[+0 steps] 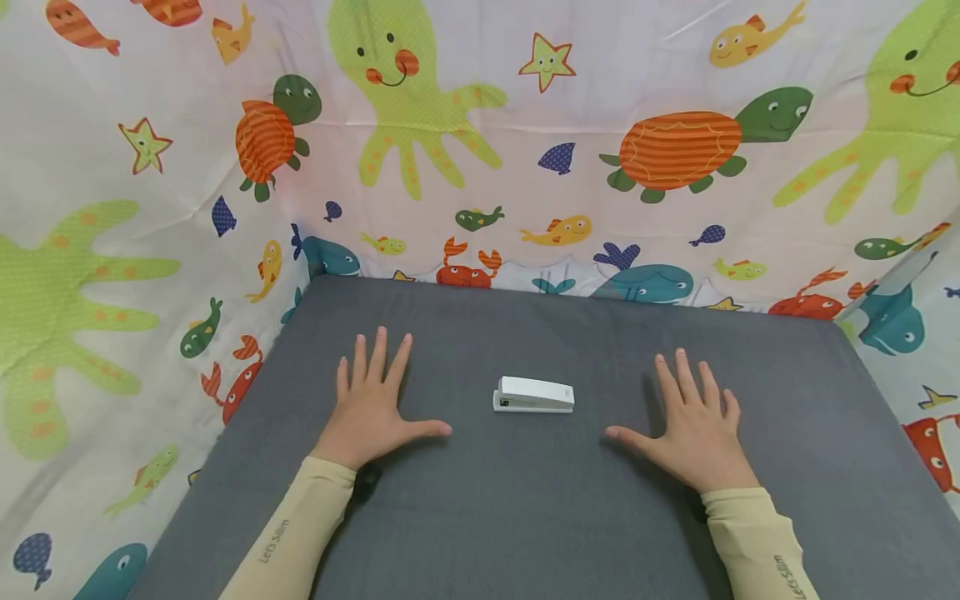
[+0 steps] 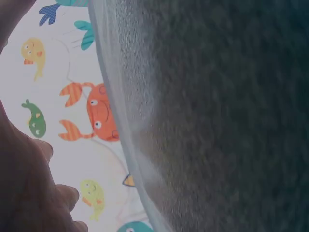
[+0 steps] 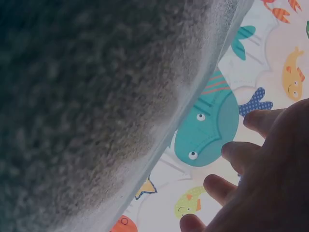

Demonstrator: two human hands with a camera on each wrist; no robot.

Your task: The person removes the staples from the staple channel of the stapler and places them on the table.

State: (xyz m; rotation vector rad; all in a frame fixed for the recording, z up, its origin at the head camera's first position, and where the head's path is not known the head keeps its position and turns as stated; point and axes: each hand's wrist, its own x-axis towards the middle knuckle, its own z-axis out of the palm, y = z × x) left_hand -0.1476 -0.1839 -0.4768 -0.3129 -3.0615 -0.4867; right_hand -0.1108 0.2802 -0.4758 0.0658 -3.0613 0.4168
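A white stapler (image 1: pixel 533 395) lies on the dark grey tabletop (image 1: pixel 480 517), between the two hands in the head view. To its left, my left hand (image 1: pixel 371 412) is spread palm down, thumb pointing toward the stapler. My right hand (image 1: pixel 693 429) is spread the same way on the right side, its thumb also directed inward. Neither hand touches the stapler, and both hold nothing. In the left wrist view, fingertips (image 2: pixel 67 195) show at the lower left. The right wrist view has several fingers (image 3: pixel 241 155) at the lower right; the stapler appears in neither wrist view.
A white curtain (image 1: pixel 450 75) printed with sea animals hangs behind the table and along both sides. The cloth-covered table ends at its back edge (image 1: pixel 570 298), close against the curtain. Beige sleeves (image 1: pixel 288 533) cover both forearms.
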